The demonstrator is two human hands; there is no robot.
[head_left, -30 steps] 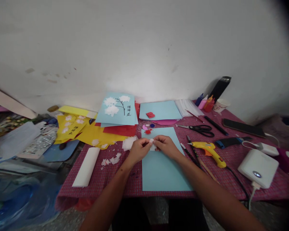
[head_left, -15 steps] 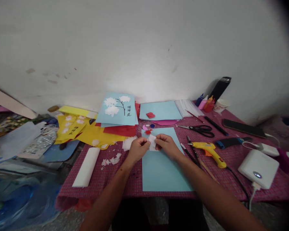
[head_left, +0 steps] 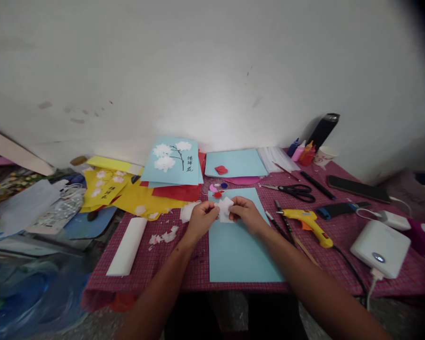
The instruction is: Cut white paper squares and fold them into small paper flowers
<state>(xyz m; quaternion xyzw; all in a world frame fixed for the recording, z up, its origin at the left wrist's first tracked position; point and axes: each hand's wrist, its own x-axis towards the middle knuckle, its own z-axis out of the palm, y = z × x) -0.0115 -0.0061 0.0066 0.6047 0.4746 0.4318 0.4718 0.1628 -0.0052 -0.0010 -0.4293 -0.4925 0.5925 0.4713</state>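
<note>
Both my left hand (head_left: pixel 204 218) and my right hand (head_left: pixel 243 212) pinch a small white paper piece (head_left: pixel 225 206) between them, its edges spread out in a petal-like shape. They hold it over the upper part of a light blue sheet (head_left: pixel 242 255). Just beyond the fingers are red, pink and dark blue paint spots on a palette (head_left: pixel 217 187). Thin white paper (head_left: pixel 188 211) lies beside my left hand, and torn white scraps (head_left: pixel 164 237) are further left.
A folded white paper (head_left: pixel 127 246) lies on the left of the checked cloth. Behind stands a blue card with white flowers (head_left: pixel 172 160). To the right are scissors (head_left: pixel 297 191), a yellow glue gun (head_left: pixel 310 222), a white power bank (head_left: pixel 380 248) and a black bottle (head_left: pixel 324 130).
The white paper between my hands has opened out wider, with more of its uneven edge showing. Both hands remain in nearly the same place.
</note>
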